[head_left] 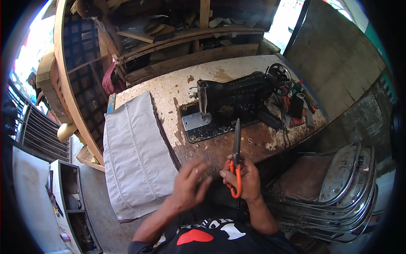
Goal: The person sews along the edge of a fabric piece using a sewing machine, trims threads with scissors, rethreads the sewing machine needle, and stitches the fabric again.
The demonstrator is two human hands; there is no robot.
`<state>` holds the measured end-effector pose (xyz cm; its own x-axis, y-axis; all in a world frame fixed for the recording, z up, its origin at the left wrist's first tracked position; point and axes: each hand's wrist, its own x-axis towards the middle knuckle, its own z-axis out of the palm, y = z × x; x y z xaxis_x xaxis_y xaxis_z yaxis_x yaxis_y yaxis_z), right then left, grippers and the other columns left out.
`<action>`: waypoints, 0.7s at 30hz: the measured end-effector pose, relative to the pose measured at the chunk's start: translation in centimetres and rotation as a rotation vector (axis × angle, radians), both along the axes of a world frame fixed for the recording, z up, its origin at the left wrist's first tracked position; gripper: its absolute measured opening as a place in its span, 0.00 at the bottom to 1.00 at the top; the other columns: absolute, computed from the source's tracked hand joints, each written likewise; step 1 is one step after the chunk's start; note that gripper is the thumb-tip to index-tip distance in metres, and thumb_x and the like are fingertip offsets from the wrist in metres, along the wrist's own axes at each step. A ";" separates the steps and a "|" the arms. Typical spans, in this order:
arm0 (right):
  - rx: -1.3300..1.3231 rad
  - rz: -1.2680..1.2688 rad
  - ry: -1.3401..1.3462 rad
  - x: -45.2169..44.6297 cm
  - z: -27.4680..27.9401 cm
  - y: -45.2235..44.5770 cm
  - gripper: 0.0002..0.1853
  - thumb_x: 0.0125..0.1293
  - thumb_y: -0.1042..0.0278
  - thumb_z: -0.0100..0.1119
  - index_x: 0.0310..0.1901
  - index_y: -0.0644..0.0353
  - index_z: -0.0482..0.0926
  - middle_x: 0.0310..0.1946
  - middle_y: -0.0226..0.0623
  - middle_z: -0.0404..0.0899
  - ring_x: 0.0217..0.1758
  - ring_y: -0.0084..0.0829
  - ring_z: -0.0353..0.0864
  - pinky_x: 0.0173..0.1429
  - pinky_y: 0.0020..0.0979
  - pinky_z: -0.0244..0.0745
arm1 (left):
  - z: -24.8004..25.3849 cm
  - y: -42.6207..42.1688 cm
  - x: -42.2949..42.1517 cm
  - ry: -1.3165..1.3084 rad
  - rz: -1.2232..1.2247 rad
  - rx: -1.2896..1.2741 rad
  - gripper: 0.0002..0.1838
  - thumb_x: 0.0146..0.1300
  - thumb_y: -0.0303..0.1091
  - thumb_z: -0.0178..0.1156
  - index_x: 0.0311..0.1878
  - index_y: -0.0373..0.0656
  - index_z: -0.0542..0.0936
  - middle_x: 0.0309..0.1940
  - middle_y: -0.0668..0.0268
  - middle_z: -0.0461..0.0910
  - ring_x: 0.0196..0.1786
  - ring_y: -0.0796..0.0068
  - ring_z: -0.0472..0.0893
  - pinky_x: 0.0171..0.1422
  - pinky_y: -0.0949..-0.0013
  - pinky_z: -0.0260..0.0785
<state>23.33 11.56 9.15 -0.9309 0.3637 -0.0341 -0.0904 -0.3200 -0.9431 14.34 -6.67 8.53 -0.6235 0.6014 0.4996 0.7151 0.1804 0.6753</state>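
Note:
A pair of scissors [237,175] with orange handles and dark blades is in my right hand [248,180], its blades pointing up and away from me. The blade tips show in front of the black sewing machine's [237,95] base. My left hand [191,184] is slightly blurred, its fingers bent but apart, with nothing visible in them. It is near the right edge of a light grey cloth piece [135,156] with stitched seams. That cloth lies over the table's left part and hangs down its front edge.
The worn table [169,91] has peeling paint. At its right end lie a green bottle [297,87] and several small tools. Stacked metal-framed chairs [347,178] stand at right. A wooden shelf [190,34] with scraps rises behind, and a cabinet [69,186] stands at left.

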 end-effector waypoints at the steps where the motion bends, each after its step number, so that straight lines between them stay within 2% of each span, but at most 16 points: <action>1: 0.001 0.000 -0.002 0.4 0.2 0.1 0.25 0.66 0.83 0.70 0.62 0.61 0.73 0.37 0.33 0.82 0.32 0.20 0.84 0.33 0.22 0.79 | 0.9 0.7 -2.1 0.241 0.008 -0.053 0.29 0.61 0.27 0.70 0.67 0.44 0.79 0.64 0.53 0.78 0.71 0.43 0.76 0.77 0.47 0.68; 2: 0.038 0.006 -0.004 0.7 0.3 0.3 0.25 0.66 0.83 0.70 0.63 0.62 0.73 0.37 0.33 0.82 0.31 0.20 0.83 0.33 0.22 0.79 | 1.9 1.5 -3.5 0.304 -0.001 -0.071 0.26 0.57 0.24 0.70 0.61 0.46 0.82 0.61 0.57 0.81 0.76 0.49 0.73 0.81 0.46 0.65; 3: 0.078 0.012 -0.006 1.1 0.5 0.6 0.26 0.66 0.84 0.70 0.63 0.62 0.73 0.37 0.33 0.82 0.31 0.20 0.83 0.34 0.21 0.79 | 2.0 2.2 -5.4 0.302 -0.001 -0.066 0.26 0.57 0.24 0.70 0.61 0.46 0.82 0.61 0.57 0.81 0.76 0.49 0.73 0.81 0.46 0.65; 4: 0.100 0.023 -0.014 1.3 0.6 1.0 0.25 0.67 0.82 0.71 0.64 0.61 0.73 0.38 0.31 0.82 0.35 0.18 0.82 0.40 0.23 0.80 | 1.4 2.8 -7.5 0.412 -0.122 -0.151 0.21 0.58 0.24 0.69 0.56 0.47 0.84 0.56 0.60 0.83 0.71 0.54 0.76 0.81 0.46 0.65; 5: 0.109 0.021 -0.022 1.4 0.7 1.1 0.25 0.67 0.82 0.71 0.64 0.61 0.73 0.38 0.31 0.82 0.35 0.18 0.82 0.40 0.23 0.80 | 1.0 3.3 -8.9 0.519 -0.244 -0.233 0.16 0.58 0.24 0.68 0.51 0.48 0.86 0.50 0.62 0.85 0.67 0.58 0.80 0.81 0.47 0.65; 6: 0.142 -0.077 -0.090 1.5 0.7 1.1 0.25 0.68 0.81 0.71 0.63 0.62 0.74 0.38 0.31 0.82 0.34 0.18 0.81 0.39 0.22 0.79 | 1.0 3.5 -9.6 0.512 -0.248 -0.224 0.16 0.58 0.24 0.68 0.51 0.48 0.86 0.50 0.62 0.85 0.67 0.58 0.80 0.81 0.47 0.65; 7: 0.174 -0.178 -0.157 1.5 0.6 1.1 0.25 0.68 0.81 0.72 0.63 0.62 0.74 0.37 0.31 0.82 0.34 0.18 0.81 0.39 0.22 0.79 | 0.9 3.7 -10.3 0.459 -0.236 -0.264 0.12 0.59 0.24 0.67 0.47 0.47 0.86 0.43 0.64 0.84 0.59 0.61 0.82 0.79 0.48 0.66; 8: 0.299 -0.274 -0.145 1.8 -0.4 0.9 0.22 0.73 0.70 0.70 0.64 0.62 0.72 0.38 0.33 0.81 0.34 0.19 0.81 0.38 0.22 0.78 | 0.8 3.9 -10.7 0.408 -0.225 -0.307 0.08 0.60 0.25 0.66 0.42 0.47 0.87 0.36 0.66 0.83 0.52 0.64 0.84 0.78 0.49 0.68; 9: 0.296 -0.280 -0.151 2.7 -0.7 0.8 0.22 0.73 0.70 0.70 0.64 0.62 0.72 0.38 0.33 0.81 0.34 0.19 0.81 0.38 0.22 0.78 | 0.8 4.1 -10.8 0.404 -0.233 -0.308 0.08 0.60 0.25 0.66 0.42 0.47 0.87 0.36 0.66 0.83 0.52 0.64 0.84 0.78 0.49 0.68; 11: 0.000 -0.074 -0.047 4.3 -1.2 0.5 0.28 0.77 0.49 0.65 0.65 0.61 0.69 0.42 0.35 0.81 0.37 0.21 0.83 0.40 0.25 0.80 | 1.2 4.2 -11.1 0.459 -0.110 -0.215 0.07 0.60 0.26 0.66 0.41 0.47 0.87 0.30 0.65 0.78 0.41 0.63 0.83 0.74 0.49 0.70; 12: -0.141 0.112 -0.098 5.0 -1.6 0.0 0.37 0.76 0.32 0.56 0.67 0.61 0.67 0.45 0.38 0.81 0.39 0.25 0.84 0.43 0.31 0.83 | 1.5 4.1 -11.3 0.491 -0.100 -0.228 0.06 0.61 0.26 0.65 0.41 0.47 0.87 0.31 0.66 0.79 0.43 0.64 0.84 0.72 0.50 0.70; 13: -0.228 0.245 -0.117 5.2 -1.7 -0.8 0.41 0.73 0.27 0.54 0.67 0.61 0.67 0.46 0.39 0.81 0.40 0.27 0.85 0.45 0.35 0.84 | 1.6 3.9 -11.3 0.489 -0.097 -0.234 0.06 0.61 0.26 0.65 0.41 0.47 0.87 0.31 0.66 0.79 0.43 0.64 0.84 0.72 0.50 0.70; 16: -0.280 0.408 -0.163 4.3 -2.2 -3.6 0.40 0.75 0.26 0.51 0.68 0.59 0.66 0.46 0.39 0.80 0.42 0.27 0.84 0.48 0.36 0.85 | 1.7 3.5 -11.4 0.513 -0.082 -0.306 0.06 0.61 0.27 0.66 0.41 0.47 0.86 0.32 0.67 0.79 0.44 0.64 0.84 0.72 0.51 0.69; 19: -0.414 0.340 -0.222 1.8 -3.4 -4.2 0.37 0.76 0.28 0.50 0.66 0.57 0.69 0.40 0.36 0.80 0.34 0.25 0.83 0.39 0.32 0.84 | 1.8 2.9 -11.0 0.527 -0.074 -0.342 0.06 0.61 0.27 0.65 0.41 0.47 0.86 0.33 0.67 0.79 0.44 0.65 0.84 0.73 0.51 0.68; 20: -0.274 0.268 -0.287 1.2 -3.9 -3.6 0.38 0.77 0.26 0.46 0.66 0.56 0.70 0.36 0.34 0.80 0.28 0.24 0.81 0.33 0.30 0.82 | 1.8 2.6 -10.7 0.529 -0.056 -0.357 0.06 0.61 0.27 0.65 0.41 0.47 0.85 0.33 0.67 0.79 0.45 0.65 0.84 0.74 0.51 0.67; 21: -0.158 0.187 -0.286 0.7 -3.1 -3.2 0.33 0.78 0.31 0.51 0.62 0.57 0.72 0.31 0.31 0.78 0.23 0.22 0.78 0.25 0.28 0.75 | 1.8 2.2 -10.5 0.534 -0.037 -0.372 0.06 0.61 0.27 0.65 0.41 0.48 0.85 0.33 0.67 0.79 0.45 0.65 0.84 0.74 0.51 0.67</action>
<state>23.99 8.37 6.07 -0.9254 0.1580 -0.3444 0.2431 -0.4495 -0.8596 3.80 -4.48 10.32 -0.3222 0.8104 0.4893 0.9454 0.3022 0.1221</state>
